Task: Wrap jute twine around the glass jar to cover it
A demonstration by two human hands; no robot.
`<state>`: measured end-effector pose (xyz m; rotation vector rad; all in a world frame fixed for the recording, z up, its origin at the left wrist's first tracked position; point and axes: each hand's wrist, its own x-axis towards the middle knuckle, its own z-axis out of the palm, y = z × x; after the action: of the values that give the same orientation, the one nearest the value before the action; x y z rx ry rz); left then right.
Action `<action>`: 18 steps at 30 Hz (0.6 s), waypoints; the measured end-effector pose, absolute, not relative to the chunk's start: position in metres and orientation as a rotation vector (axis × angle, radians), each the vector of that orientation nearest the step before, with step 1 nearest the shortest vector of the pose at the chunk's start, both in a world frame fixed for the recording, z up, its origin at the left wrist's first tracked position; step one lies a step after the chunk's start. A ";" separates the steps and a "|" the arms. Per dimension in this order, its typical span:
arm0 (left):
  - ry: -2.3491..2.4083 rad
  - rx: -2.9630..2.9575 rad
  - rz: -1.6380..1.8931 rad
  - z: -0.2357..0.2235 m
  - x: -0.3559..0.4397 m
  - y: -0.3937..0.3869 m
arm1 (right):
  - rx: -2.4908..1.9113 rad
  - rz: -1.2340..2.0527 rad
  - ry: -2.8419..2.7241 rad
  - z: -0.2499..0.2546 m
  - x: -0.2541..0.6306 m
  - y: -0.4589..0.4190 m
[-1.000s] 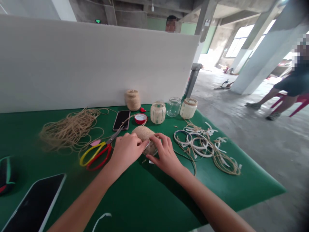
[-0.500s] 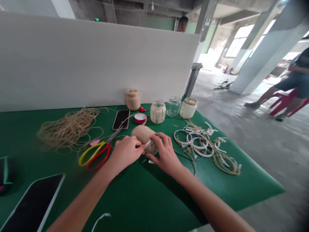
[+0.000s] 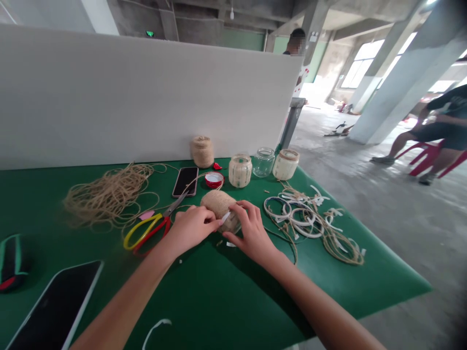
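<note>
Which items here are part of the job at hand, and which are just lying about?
Part of the job:
left hand
right hand
twine-wrapped glass jar, held by both hands
white strip, between the hands

Lying about:
yellow-and-red scissors
loose jute twine
smartphone
red lid
bare glass jar
tablet

Left hand [image 3: 191, 228] and right hand [image 3: 251, 231] hold a twine-wrapped glass jar [image 3: 221, 209] on its side, a white strip [image 3: 225, 217] between them. Red-and-yellow scissors [image 3: 149, 231] lie just left, by loose jute twine [image 3: 109, 195]. Bare glass jar [image 3: 263, 163] stands near the far edge of the green table [image 3: 365, 287], beside cut white strips and twine scraps [image 3: 310, 218] nearer the right edge.
</note>
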<state>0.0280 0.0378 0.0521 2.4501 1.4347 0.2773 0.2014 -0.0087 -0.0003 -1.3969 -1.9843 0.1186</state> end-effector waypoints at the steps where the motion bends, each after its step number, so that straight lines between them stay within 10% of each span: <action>1: 1.425 2.469 0.285 0.051 0.028 0.038 | -1.393 0.122 -1.980 -0.001 0.202 -0.008; 18: 1.128 2.749 0.978 0.015 0.034 0.039 | -1.355 0.184 -1.921 -0.007 0.211 0.000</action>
<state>0.0344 0.0387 0.0145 2.7491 1.1277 0.9778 0.2109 0.0005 -0.0072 -1.3549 -1.9210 0.1844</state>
